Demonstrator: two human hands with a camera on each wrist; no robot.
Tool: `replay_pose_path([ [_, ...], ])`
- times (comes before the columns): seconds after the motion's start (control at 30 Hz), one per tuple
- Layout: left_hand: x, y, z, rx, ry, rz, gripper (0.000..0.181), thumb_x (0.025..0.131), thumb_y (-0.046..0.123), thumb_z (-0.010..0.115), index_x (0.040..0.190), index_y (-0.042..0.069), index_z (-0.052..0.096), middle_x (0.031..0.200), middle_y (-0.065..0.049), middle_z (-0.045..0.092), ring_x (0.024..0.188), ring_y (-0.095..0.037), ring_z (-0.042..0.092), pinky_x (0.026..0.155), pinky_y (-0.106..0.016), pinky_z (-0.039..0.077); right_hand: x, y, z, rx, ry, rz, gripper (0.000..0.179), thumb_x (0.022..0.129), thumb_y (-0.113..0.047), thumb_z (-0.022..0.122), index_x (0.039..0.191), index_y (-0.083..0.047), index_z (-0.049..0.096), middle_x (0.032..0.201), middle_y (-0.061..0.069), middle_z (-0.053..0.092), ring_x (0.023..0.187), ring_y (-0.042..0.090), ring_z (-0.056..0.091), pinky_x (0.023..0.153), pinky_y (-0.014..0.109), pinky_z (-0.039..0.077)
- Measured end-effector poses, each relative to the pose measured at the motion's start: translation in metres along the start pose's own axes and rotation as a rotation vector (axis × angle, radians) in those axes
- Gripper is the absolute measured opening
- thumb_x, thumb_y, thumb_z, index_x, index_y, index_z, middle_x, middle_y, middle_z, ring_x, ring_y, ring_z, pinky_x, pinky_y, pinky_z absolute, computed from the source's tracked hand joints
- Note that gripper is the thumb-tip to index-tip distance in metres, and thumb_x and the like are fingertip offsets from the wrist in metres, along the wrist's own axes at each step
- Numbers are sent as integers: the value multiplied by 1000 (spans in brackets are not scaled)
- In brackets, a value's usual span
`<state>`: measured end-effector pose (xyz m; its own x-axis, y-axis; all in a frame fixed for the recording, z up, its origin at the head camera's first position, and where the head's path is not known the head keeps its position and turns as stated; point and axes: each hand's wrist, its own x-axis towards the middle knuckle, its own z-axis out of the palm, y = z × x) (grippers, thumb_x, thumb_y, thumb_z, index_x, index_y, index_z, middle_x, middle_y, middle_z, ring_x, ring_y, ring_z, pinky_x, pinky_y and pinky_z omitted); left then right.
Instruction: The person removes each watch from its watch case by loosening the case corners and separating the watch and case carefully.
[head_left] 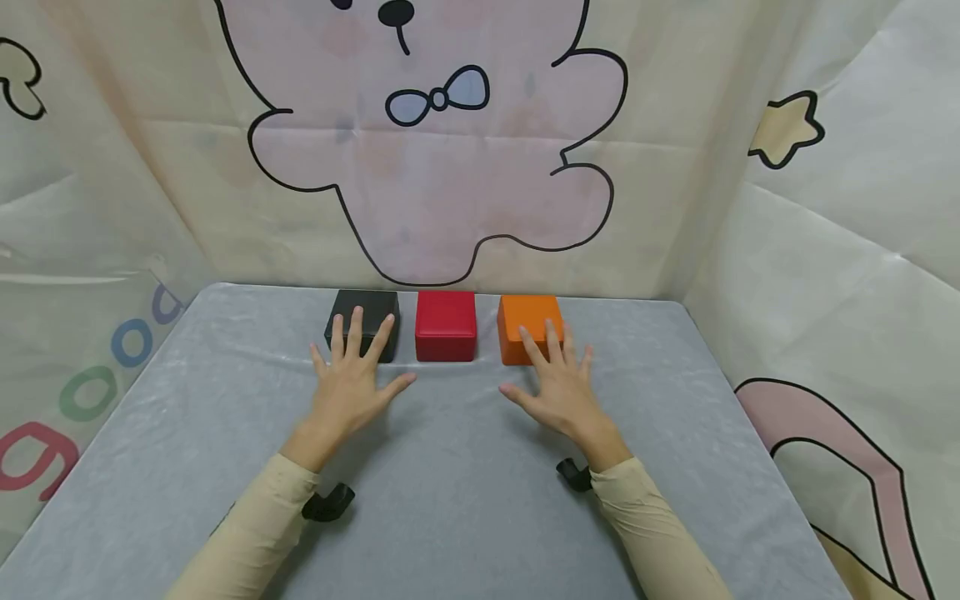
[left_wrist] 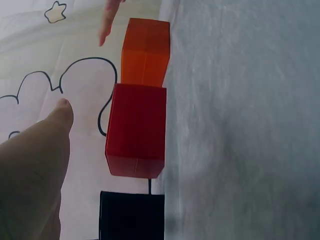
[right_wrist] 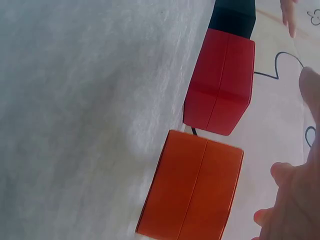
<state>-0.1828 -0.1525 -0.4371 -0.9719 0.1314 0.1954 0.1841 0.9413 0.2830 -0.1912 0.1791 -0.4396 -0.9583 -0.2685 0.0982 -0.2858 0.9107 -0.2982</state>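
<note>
Three boxes stand in a row at the back of the table: a black box (head_left: 375, 301) on the left, a red box (head_left: 446, 327) in the middle and an orange box (head_left: 529, 312) on the right. With fingers spread, my left hand (head_left: 347, 397) hovers before the black box, its fingertips overlapping that box in the head view. My right hand (head_left: 564, 395) is likewise spread before the orange box and covers part of its front. Neither hand holds anything. In the left wrist view, the red box (left_wrist: 136, 130) shows whole beside my thumb. The right wrist view shows the orange box (right_wrist: 192, 185) close up.
A grey cloth covers the table (head_left: 450, 483). Behind the boxes rises a printed fabric wall (head_left: 450, 183), with a further fabric wall (head_left: 840, 250) on the right. Dark wrist cameras (head_left: 328, 503) stick out from the inner side of both sleeves.
</note>
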Motion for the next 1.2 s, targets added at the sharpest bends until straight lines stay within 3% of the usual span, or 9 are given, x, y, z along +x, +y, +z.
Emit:
replay_pose_path([
  [0.4,0,-27,-3,-37,9,40,93,91,63,61,164,32,12,170,-21,3,155,-48,5,114,-78,12,8,-5,3,43,-76,-66,97,89,-65,63,164,-31,12,171,18,0,157,43,-8,122,70,2],
  [0.57,3,-38,-5,-77,68,66,91,93,54,66,163,27,16,167,-25,10,152,-51,13,116,-73,18,15,-11,1,36,-72,-108,96,89,-61,67,164,-31,15,171,18,5,157,43,-3,124,67,9],
  [0.77,5,-55,-4,-123,139,81,88,93,46,69,163,23,20,164,-28,18,149,-51,22,107,-76,29,27,-20,-2,80,-93,-149,93,91,-59,65,163,-34,12,171,17,4,158,41,-3,126,62,10],
  [0.97,5,-67,-3,-190,117,57,86,95,44,68,162,18,21,165,-29,16,148,-55,21,109,-77,26,39,-31,-4,95,-94,-197,91,92,-55,67,163,-26,19,171,16,8,157,42,2,125,64,13],
  [1.2,8,-84,-2,-251,84,41,93,92,38,73,163,13,17,163,-32,17,146,-58,20,111,-76,23,49,-50,-1,122,-129,-215,90,92,-51,68,164,-30,16,170,13,11,158,38,5,124,64,17],
])
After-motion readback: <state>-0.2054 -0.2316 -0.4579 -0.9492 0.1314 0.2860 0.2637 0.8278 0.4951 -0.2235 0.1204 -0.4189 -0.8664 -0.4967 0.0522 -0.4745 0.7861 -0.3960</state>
